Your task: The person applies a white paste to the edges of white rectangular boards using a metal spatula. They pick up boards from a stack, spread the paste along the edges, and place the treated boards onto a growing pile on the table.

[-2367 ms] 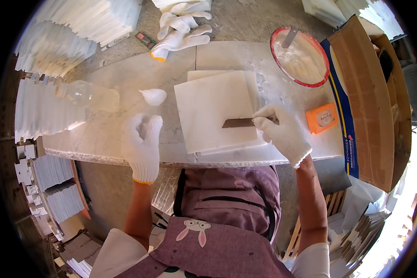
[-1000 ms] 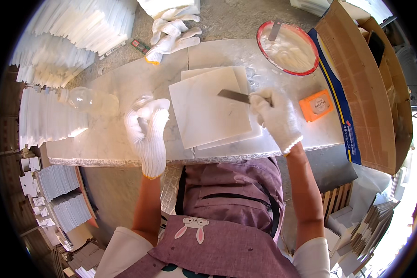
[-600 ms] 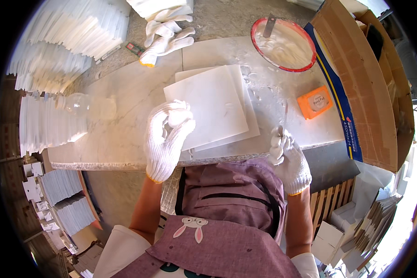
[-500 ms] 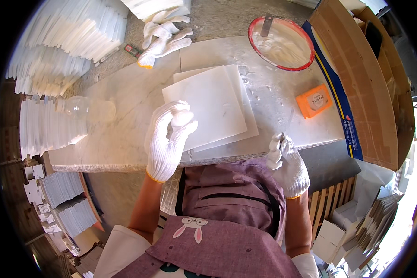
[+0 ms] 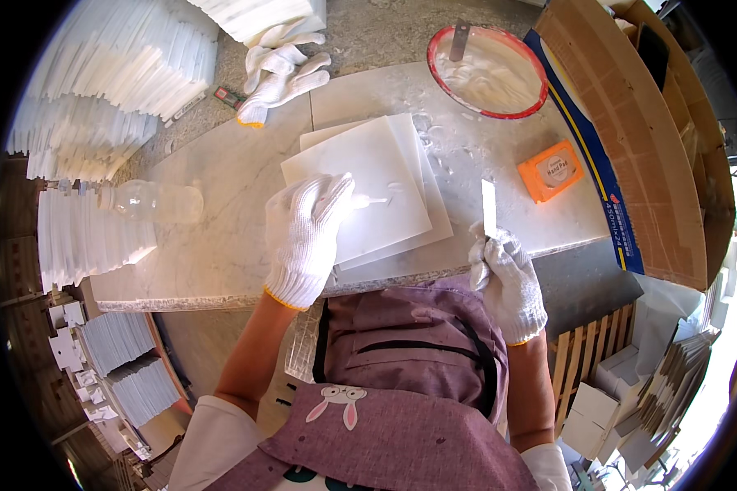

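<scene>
Two thin white square tiles overlap at the table's front edge, slightly turned against each other; the upper tile (image 5: 364,168) covers most of the lower tile (image 5: 440,217). Over the upper tile's left part is my left hand (image 5: 309,229) in a white knit glove, closed round a small white nozzle bottle (image 5: 372,200). The bottle's body is mostly hidden by the fingers; its thin tip points right, low over the tile, near a small glossy mark. My right hand (image 5: 508,278), also gloved, is closed on a narrow flat scraper blade (image 5: 489,208) that stands up from the fingers, right of the tiles.
A red-rimmed bowl (image 5: 439,80) of white powder or paste holds a spatula (image 5: 459,41). An orange box (image 5: 551,171) lies before a large cardboard carton (image 5: 630,123). Spare gloves (image 5: 282,78), a clear jar (image 5: 160,202) and stacked white tiles (image 5: 131,49) stand left and behind.
My left hand has moved right and turned, so the bottle's tip now points over the upper tile. The blade in my right hand now shows bright and more upright.
</scene>
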Tool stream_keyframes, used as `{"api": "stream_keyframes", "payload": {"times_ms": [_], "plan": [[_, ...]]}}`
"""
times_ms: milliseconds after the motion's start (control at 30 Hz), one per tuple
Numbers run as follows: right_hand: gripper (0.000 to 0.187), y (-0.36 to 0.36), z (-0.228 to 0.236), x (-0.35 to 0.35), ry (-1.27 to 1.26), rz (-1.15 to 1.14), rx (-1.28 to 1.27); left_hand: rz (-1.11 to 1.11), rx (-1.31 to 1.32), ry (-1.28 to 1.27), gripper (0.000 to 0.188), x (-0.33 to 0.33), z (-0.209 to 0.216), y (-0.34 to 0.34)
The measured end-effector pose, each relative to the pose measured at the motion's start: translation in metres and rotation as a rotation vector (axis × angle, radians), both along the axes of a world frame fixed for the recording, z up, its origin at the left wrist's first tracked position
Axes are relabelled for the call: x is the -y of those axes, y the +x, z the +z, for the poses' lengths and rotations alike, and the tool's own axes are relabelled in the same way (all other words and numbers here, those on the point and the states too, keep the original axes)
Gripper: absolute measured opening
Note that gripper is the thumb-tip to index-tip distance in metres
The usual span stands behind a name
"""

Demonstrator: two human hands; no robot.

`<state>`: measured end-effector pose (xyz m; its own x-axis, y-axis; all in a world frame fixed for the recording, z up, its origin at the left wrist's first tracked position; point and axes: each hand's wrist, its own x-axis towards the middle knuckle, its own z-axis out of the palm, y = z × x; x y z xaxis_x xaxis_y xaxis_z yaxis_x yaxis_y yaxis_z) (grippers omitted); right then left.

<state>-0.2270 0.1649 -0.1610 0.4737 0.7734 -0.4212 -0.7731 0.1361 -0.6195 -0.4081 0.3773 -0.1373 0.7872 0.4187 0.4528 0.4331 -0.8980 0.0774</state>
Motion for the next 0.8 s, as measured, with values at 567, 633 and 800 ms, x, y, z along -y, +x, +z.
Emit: {"api": "stream_keyframes", "payload": {"times_ms": [567, 633, 800], "plan": [[0.027, 0.002, 0.001, 0.002, -0.003, -0.004, 0.023, -0.108, -0.004, 0.124, 0.046, -0.005, 0.005, 0.010], [0.027, 0.002, 0.001, 0.002, -0.008, -0.011, 0.021, -0.091, -0.020, 0.143, 0.045, -0.004, 0.005, 0.009], [0.030, 0.003, 0.002, 0.002, -0.014, 0.003, 0.035, -0.046, -0.072, 0.181, 0.043, -0.003, 0.002, 0.008]]}}
